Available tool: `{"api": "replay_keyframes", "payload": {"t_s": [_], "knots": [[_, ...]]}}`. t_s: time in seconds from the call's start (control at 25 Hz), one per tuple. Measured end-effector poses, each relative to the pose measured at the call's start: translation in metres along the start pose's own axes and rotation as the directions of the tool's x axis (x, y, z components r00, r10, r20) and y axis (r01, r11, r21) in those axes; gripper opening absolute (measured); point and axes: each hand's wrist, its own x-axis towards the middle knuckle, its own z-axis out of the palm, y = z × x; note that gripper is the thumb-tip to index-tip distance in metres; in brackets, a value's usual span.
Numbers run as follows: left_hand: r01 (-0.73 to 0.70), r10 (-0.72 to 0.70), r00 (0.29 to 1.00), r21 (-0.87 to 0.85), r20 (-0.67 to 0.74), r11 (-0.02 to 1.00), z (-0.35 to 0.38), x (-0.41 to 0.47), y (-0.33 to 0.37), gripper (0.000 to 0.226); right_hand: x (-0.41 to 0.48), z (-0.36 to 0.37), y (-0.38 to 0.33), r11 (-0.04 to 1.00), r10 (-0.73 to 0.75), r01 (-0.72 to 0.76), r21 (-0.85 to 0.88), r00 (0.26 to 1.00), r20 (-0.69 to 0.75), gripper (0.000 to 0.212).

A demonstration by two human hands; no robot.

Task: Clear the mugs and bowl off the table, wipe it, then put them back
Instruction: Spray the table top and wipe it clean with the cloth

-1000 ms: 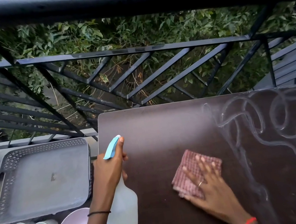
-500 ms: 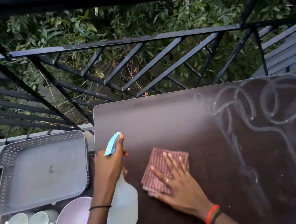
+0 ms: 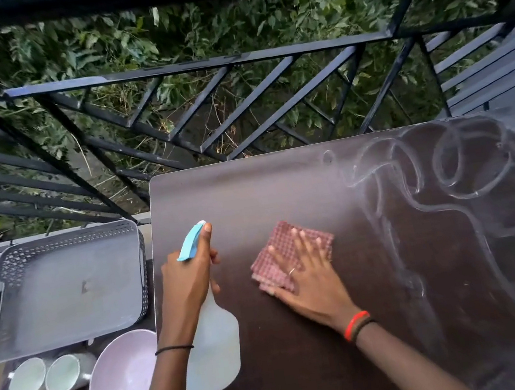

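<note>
The left hand point(image 3: 188, 278) grips the spray bottle point(image 3: 214, 351) by its neck, over the left edge of the table point(image 3: 309, 370). The right hand point(image 3: 309, 280) presses the checked cloth point(image 3: 285, 244) flat with straight fingers. The mugs point(image 3: 43, 377) and bowl point(image 3: 123, 378) stand off the table, to its left.

A home balcony: a black metal railing point(image 3: 229, 60) with slanted bars runs along the edge, with leafy bushes point(image 3: 224, 26) beyond it. A dark brown table point(image 3: 309, 370) stands against it, beside a grey tray point(image 3: 63, 290), 4 mugs point(image 3: 28, 379) and a pink bowl point(image 3: 123, 381).
</note>
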Motion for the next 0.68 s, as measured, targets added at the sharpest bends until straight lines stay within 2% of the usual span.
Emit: {"api": "replay_keyframes", "payload": {"t_s": [0.12, 0.24, 0.36, 0.48, 0.56, 0.68], "knots": [[0.008, -0.008, 1.000, 0.006, 0.009, 1.000, 0.010, -0.014, 0.000, 0.058, -0.064, 0.017, -0.033, 0.981, -0.189, 0.187, 0.056, 0.982, 0.015, 0.072], [0.019, -0.019, 1.000, 0.012, 0.009, 1.000, 0.017, -0.025, -0.001, 0.059, -0.134, 0.022, -0.012, 0.968, -0.250, 0.250, 0.005, 0.967, 0.038, 0.076], [0.013, -0.013, 1.000, 0.012, 0.000, 1.000, 0.022, -0.035, -0.006, 0.061, -0.153, 0.010, 0.050, 0.981, -0.194, 0.194, -0.029, 0.981, 0.000, 0.076], [0.015, -0.015, 1.000, 0.014, -0.008, 1.000, 0.024, -0.047, -0.012, 0.059, -0.114, -0.007, 0.087, 0.996, -0.046, 0.047, -0.070, 0.999, 0.013, 0.076], [0.017, -0.017, 1.000, 0.031, -0.023, 0.999, 0.025, -0.056, -0.017, 0.060, -0.081, -0.010, 0.077, 0.999, 0.011, -0.010, -0.044, 1.000, 0.021, 0.076], [0.012, -0.009, 0.999, 0.052, -0.045, 0.999, 0.031, -0.070, -0.025, 0.058, -0.066, 0.003, 0.032, 0.999, -0.033, 0.032, 0.037, 0.999, 0.022, 0.077]]}}
